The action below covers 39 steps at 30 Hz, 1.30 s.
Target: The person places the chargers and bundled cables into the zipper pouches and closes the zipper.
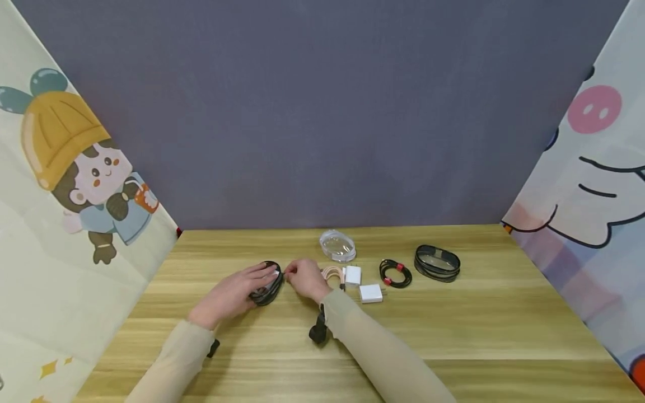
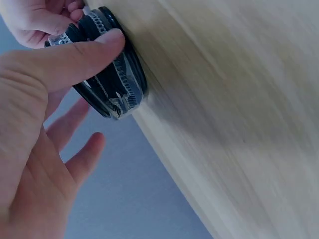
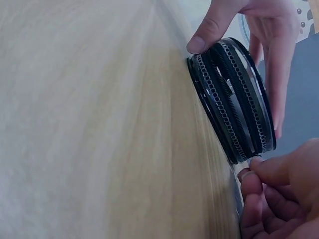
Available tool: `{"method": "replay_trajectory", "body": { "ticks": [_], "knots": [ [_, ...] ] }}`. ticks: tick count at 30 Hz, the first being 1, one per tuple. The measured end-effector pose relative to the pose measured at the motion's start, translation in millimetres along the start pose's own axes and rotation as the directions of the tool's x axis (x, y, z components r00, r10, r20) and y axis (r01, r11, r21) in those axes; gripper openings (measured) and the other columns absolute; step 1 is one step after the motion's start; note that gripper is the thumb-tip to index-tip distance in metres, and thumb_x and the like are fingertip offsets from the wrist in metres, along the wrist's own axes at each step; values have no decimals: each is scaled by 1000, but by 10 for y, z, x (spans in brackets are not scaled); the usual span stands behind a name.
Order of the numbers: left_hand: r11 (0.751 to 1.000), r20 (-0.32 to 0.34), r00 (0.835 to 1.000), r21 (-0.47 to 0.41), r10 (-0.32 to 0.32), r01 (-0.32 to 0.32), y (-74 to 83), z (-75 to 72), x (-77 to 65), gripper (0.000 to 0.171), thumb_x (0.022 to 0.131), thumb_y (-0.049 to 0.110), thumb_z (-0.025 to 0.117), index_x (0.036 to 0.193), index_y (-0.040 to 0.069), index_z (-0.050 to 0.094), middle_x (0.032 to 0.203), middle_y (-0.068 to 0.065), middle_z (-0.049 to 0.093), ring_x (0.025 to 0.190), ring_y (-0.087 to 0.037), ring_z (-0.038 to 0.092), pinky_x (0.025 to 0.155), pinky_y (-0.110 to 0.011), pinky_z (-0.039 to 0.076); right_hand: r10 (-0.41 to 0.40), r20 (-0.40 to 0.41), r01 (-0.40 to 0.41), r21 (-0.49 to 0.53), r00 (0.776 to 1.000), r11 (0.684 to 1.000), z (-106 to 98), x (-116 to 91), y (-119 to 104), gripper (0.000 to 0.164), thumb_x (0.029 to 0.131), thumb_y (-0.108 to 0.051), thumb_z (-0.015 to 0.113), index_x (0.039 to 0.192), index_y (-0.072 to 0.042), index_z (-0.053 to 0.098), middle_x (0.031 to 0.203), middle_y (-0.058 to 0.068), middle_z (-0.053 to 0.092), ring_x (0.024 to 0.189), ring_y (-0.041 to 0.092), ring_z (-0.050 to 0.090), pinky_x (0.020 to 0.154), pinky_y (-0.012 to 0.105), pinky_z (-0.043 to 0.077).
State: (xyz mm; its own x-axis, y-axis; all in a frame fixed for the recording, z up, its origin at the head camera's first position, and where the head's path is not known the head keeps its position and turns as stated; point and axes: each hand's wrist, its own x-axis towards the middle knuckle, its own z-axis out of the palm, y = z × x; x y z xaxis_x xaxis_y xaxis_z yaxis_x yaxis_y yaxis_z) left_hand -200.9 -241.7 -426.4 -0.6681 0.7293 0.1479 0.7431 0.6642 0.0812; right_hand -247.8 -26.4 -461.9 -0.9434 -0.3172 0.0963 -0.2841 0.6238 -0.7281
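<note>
A round clear case with black zip edging (image 1: 267, 286) stands tilted on its edge on the wooden table. My left hand (image 1: 242, 288) holds it, with the thumb on one side and fingers on the other. In the right wrist view, two rows of zip teeth run round the side of the case (image 3: 232, 99) with a dark gap between them. My right hand (image 1: 306, 278) pinches a small dark piece at the case's edge, apparently the zipper pull, mostly hidden by the fingertips. The left wrist view shows the left thumb lying across the case (image 2: 130, 82).
Right of my right hand lie a pinkish coiled cable (image 1: 332, 272) and two white chargers (image 1: 353, 275). A clear round case (image 1: 337, 246) sits behind. Farther right are a black cable coil with red ties (image 1: 395, 274) and another black-edged round case (image 1: 437, 264).
</note>
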Motion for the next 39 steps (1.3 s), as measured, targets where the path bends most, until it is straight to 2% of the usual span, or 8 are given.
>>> {"method": "replay_trajectory", "body": {
  "ticks": [5, 11, 17, 24, 31, 39],
  "knots": [
    [998, 22, 998, 28, -58, 58, 24, -2, -6, 78, 74, 7, 86, 144, 8, 53, 152, -8, 45, 133, -35, 47, 100, -51, 46, -9, 16, 9, 19, 1000, 1000, -6, 6, -8, 7, 93, -12, 69, 91, -13, 76, 85, -6, 68, 77, 8, 60, 72, 27, 51],
    [993, 20, 994, 46, -110, 109, 52, 10, 18, 77, 74, 9, 86, 144, 12, 54, 152, -4, 46, 131, -33, 49, 96, -51, 49, -25, 17, 25, -23, 1000, 999, -38, -9, -17, 6, 91, -11, 71, 88, -13, 75, 84, -6, 68, 79, 10, 60, 75, 28, 51],
    [991, -17, 992, 56, -122, 123, 69, 17, 17, 76, 72, 12, 87, 142, 13, 57, 149, -4, 50, 128, -33, 53, 90, -53, 52, -55, 42, 59, -84, 998, 995, -81, -29, -18, 6, 89, -11, 73, 85, -13, 75, 81, -6, 67, 78, 11, 61, 74, 28, 51],
    [987, -44, 988, 55, -146, 148, 84, 30, 0, 74, 74, 16, 88, 142, 15, 58, 148, -2, 51, 128, -30, 53, 89, -52, 53, -79, 81, 88, -105, 994, 991, -94, -74, -47, 7, 87, -11, 72, 82, -14, 75, 79, -8, 66, 77, 9, 60, 75, 27, 50],
    [987, -41, 988, 56, -151, 153, 110, 19, 3, 73, 75, 19, 87, 141, 17, 58, 147, -3, 52, 126, -32, 54, 86, -54, 53, -87, 88, 95, -91, 992, 991, -66, -139, -52, 9, 87, -10, 72, 80, -14, 74, 72, -10, 63, 67, 7, 56, 64, 25, 48],
    [979, -21, 981, 61, -194, 195, 103, 23, 24, 78, 72, 19, 89, 143, 19, 56, 148, -3, 50, 125, -30, 55, 82, -51, 55, -162, 92, 172, -115, 983, 978, -33, -203, -78, 13, 88, -13, 74, 76, -16, 73, 66, -14, 61, 64, 4, 54, 64, 23, 45]
  ]
}}
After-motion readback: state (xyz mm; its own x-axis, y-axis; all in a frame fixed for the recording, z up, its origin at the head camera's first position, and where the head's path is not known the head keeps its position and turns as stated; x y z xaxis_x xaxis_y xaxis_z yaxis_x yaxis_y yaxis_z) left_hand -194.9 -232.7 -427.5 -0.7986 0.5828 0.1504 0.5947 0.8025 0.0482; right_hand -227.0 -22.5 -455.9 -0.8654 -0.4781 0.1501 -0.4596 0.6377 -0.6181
